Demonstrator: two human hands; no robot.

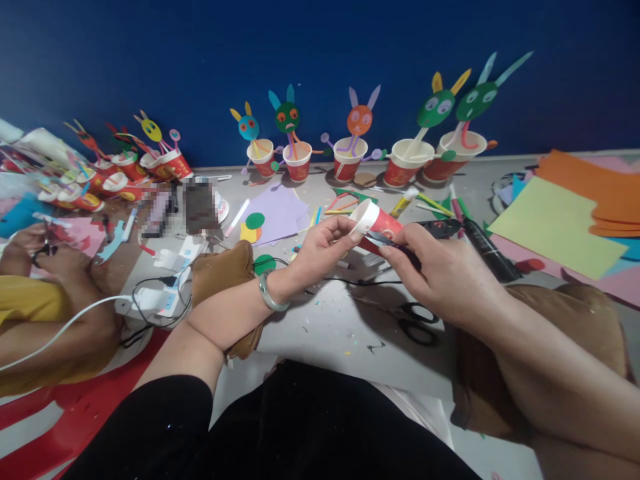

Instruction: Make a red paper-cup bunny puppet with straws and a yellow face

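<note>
My left hand grips the white rim of a red paper cup held on its side above the grey table. My right hand is closed round a dark-handled cutting tool, its blade pressed against the cup's side. A pale bangle sits on my left wrist. Black scissors lie on the table under my right hand.
Several red cups with paper rabbit figures line the blue wall. Coloured paper sheets lie at right, a purple sheet in the middle. Pens and a glue stick are scattered. Another person's hands work at left, beside a power strip.
</note>
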